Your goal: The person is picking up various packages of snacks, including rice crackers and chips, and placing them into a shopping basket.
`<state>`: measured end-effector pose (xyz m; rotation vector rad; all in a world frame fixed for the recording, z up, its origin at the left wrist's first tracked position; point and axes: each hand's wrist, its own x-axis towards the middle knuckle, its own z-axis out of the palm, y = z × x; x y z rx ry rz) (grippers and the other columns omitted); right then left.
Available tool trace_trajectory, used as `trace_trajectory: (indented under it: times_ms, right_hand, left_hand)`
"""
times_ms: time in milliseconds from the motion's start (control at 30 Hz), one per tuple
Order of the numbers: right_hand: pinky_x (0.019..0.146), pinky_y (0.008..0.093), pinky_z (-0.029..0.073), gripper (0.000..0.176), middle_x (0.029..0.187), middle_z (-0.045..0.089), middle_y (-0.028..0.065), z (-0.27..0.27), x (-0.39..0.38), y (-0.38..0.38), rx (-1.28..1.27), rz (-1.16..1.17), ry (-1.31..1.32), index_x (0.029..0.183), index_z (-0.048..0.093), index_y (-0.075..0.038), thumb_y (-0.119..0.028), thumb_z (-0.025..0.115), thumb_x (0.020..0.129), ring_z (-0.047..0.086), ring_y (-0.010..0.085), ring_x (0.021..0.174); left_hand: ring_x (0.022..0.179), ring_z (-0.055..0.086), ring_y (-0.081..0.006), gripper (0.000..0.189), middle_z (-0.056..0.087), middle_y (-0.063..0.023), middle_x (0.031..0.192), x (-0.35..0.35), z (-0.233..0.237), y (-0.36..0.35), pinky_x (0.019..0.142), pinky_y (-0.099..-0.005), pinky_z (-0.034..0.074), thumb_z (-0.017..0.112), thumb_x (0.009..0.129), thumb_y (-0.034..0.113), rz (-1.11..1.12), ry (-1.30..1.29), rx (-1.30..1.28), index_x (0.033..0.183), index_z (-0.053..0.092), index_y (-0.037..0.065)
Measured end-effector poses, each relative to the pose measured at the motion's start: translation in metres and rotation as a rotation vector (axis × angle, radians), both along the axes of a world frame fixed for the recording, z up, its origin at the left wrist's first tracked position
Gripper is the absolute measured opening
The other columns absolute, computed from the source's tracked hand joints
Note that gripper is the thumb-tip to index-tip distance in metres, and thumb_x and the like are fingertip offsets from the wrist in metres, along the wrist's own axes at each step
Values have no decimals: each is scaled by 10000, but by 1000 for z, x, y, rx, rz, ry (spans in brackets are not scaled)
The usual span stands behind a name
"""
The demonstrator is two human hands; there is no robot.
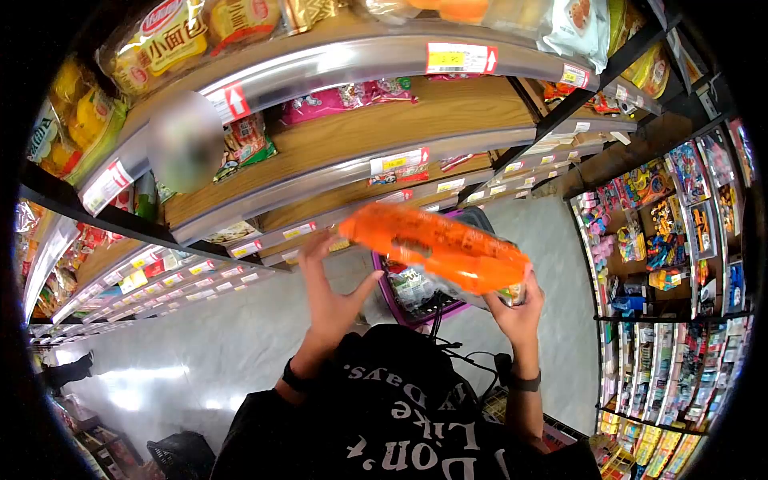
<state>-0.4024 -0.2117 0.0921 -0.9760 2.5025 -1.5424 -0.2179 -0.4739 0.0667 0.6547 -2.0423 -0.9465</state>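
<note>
A long, bright orange plastic package (432,248) with dark print and a clear, shiny lower side is held up in front of me, tilted down to the right. My right hand (516,312) grips its right end, thumb underneath. My left hand (332,292) is at the other end, fingers spread and thumb apart, fingertips right by the package's left tip. Below the package, a purple-rimmed shopping basket (386,298) holds clear plastic-wrapped goods (410,286), partly hidden by the package.
Ahead curves a wooden store shelf (432,108) with price tags and bagged foods, including bread packs (164,44) on top. Shelves of colourful goods (664,224) stand at right. Grey floor (216,328) lies between. A black basket (182,456) and a person's leg (68,372) are at lower left.
</note>
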Motion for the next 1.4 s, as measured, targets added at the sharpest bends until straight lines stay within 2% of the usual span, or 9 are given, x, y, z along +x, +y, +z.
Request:
trace_trajectory:
  times_ms: [233,300,367,567,733,967,1033,1167,1400]
  right_hand:
    - [745,405,491,479,1048,698,125,12,41,-37,112,105,521,1077,659,-31,-95,765,614,647,313,862]
    - [719,409,456,518,1091,683,125,15,55,-36,243,267,589,1109,658,-30,-127,766,611,617,302,845]
    - [793,408,499,539,1139,688,129,25,76,-46,315,334,542,1162,641,-18,-136,742,646,647,322,972]
    - [959,416,474,654,1389,544,131,31,99,-62,431,632,413,1351,607,-98,-165,809,732,572,306,1141]
    - [977,416,460,657,1383,543,121,33,93,-63,386,764,270,1353,603,-96,-273,841,766,557,304,1165]
    - [1126,456,352,700,1465,492,192,28,34,-48,431,628,79,1416,526,-29,-282,801,824,448,372,1333]
    - [1153,453,324,682,1474,470,227,13,10,-38,433,529,8,1424,512,-23,-264,782,845,413,388,1368]
    - [1154,430,334,655,1458,484,242,-23,-35,-20,495,479,-5,1436,493,-13,-267,751,890,440,380,1360]
    - [937,261,469,549,1139,662,68,-79,-97,-2,594,589,-942,1326,590,21,-416,640,997,598,126,1023]
  left_hand:
    - [1479,316,-328,1168,313,-136,1599,20,-30,19,1175,-489,321,921,727,199,-795,273,1186,1594,156,34]
    - [1501,272,-337,1103,272,-136,1623,26,-38,2,1191,-503,300,798,859,415,-964,101,1027,1617,74,71]
    - [1492,292,-327,966,294,-150,1613,23,-48,2,1197,-512,298,521,953,657,-1240,928,1749,1614,123,75]
    - [1276,564,-309,794,516,-178,1459,47,-75,-26,1120,-478,412,364,1003,617,-570,531,1576,1518,338,12]
    - [1158,641,-339,628,613,-215,1328,51,-83,-25,1037,-481,488,481,892,275,-836,674,1924,1451,429,-6]
    - [1200,624,-347,609,612,-241,1305,65,-194,-3,1031,-518,510,487,931,284,-662,769,1596,1452,418,-24]
    - [1170,647,-342,605,612,-260,1296,51,-164,-16,1029,-495,522,505,944,304,-914,762,1943,1434,430,-42]
    - [949,719,-325,542,689,-217,1174,36,-135,4,899,-466,580,512,934,342,-668,800,2088,1338,543,-18]
    - [871,710,-248,528,728,-125,1045,2,-126,39,809,-385,585,477,990,487,-371,588,2040,1251,626,52]
